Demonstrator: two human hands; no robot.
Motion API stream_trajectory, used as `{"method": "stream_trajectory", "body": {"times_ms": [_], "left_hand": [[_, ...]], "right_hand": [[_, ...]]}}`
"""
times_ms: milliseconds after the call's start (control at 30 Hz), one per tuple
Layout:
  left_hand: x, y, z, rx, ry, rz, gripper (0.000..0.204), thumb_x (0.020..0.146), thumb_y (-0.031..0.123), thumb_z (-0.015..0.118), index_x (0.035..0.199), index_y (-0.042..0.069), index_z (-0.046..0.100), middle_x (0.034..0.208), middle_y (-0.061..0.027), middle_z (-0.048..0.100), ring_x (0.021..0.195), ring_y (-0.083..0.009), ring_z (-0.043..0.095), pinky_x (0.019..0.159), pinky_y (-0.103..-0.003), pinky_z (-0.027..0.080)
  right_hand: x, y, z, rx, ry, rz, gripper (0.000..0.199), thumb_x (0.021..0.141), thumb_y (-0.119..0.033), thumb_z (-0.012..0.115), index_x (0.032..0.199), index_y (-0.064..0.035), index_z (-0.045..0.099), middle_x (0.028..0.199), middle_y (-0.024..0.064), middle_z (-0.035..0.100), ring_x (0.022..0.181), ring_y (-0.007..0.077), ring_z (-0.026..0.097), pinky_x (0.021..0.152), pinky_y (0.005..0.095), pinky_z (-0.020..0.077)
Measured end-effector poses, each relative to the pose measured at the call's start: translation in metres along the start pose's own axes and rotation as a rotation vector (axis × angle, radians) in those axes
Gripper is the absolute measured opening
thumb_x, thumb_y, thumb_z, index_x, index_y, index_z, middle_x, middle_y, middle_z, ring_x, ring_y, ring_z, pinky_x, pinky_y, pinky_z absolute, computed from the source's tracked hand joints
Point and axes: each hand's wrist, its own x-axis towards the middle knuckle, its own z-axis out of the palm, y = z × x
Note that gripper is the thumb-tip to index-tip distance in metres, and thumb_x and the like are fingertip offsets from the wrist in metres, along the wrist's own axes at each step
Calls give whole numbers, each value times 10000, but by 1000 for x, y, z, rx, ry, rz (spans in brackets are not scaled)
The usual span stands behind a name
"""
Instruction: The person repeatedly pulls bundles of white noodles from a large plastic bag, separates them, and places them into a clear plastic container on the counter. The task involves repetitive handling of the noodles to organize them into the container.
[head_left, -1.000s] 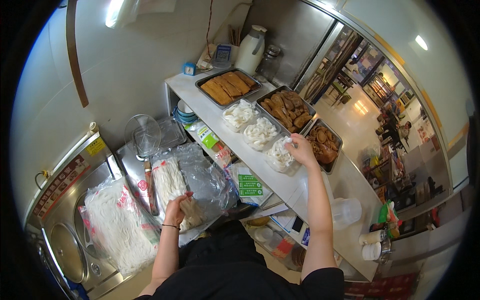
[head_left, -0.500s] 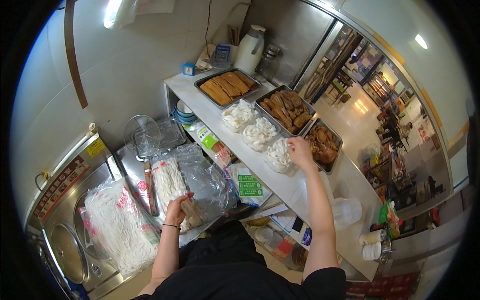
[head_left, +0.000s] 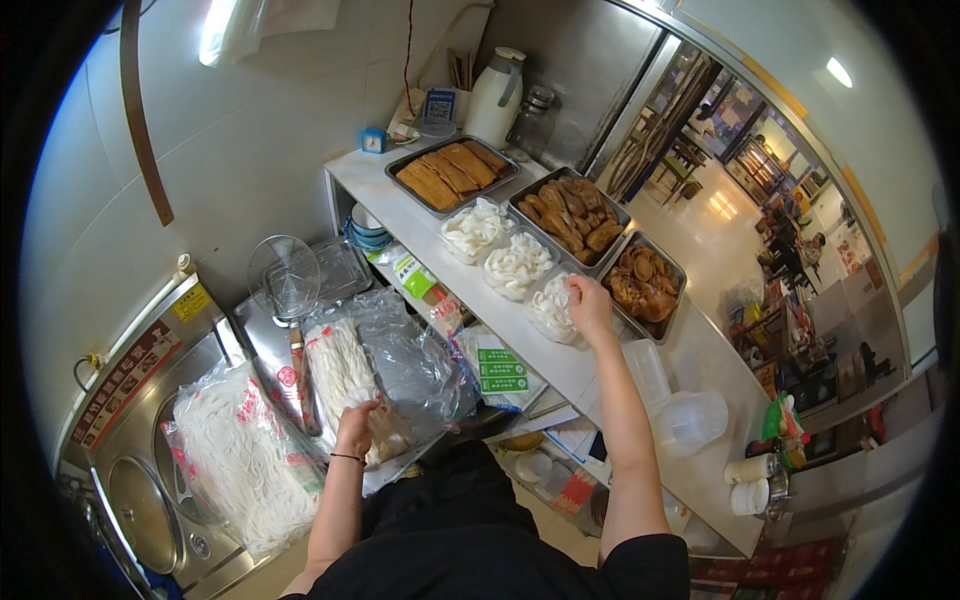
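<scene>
Right hand (head_left: 590, 305) at the nearest of three noodle tubs (head_left: 550, 312), left hand (head_left: 355, 430) at one of two noodle bags (head_left: 338, 362).
Right fingers narrow, left fingers bunched; their tips are partly hidden, so I cannot tell what either grips. The tubs stand on the surface (head_left: 562, 362) beside three trays (head_left: 414, 195) of brown food. A green label (head_left: 500, 370) is too small to read.

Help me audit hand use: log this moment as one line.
left hand: at noodle bundle | right hand: at nearest white portion | counter: two more portions, three food trays
</scene>
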Motion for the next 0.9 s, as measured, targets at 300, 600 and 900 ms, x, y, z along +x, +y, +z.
{"method": "stream_trajectory", "body": {"times_ms": [300, 600, 900], "left_hand": [[-23, 8, 13, -85, -92, 46, 257, 795, 67, 495, 1008, -66, 549, 943, -102, 586, 857, -199, 551, 746, -296, 447], [-64, 46, 38, -181, -403, 146, 352, 834, 125, 466, 1151, -21, 423, 1187, -99, 473, 992, -281, 512, 844, -370, 414], [-46, 33, 20, -166, -137, 43, 271, 791, 56, 480, 1021, -86, 499, 972, -163, 563, 868, -279, 583, 762, -330, 464]], "right_hand": [[-18, -29, 9, -488, 181, -194, 224, 758, -100, 553, 968, -25, 526, 1042, 153, 489, 972, 299, 472, 819, 384, 388], [-123, -120, 132, 533, -587, -329, 233, 700, -220, 641, 836, -34, 605, 838, 121, 567, 729, 227, 564, 658, 300, 457], [-128, -140, 153, 756, -412, -168, 140, 737, -106, 613, 818, 4, 582, 858, 98, 579, 747, 189, 578, 616, 262, 477]]}}
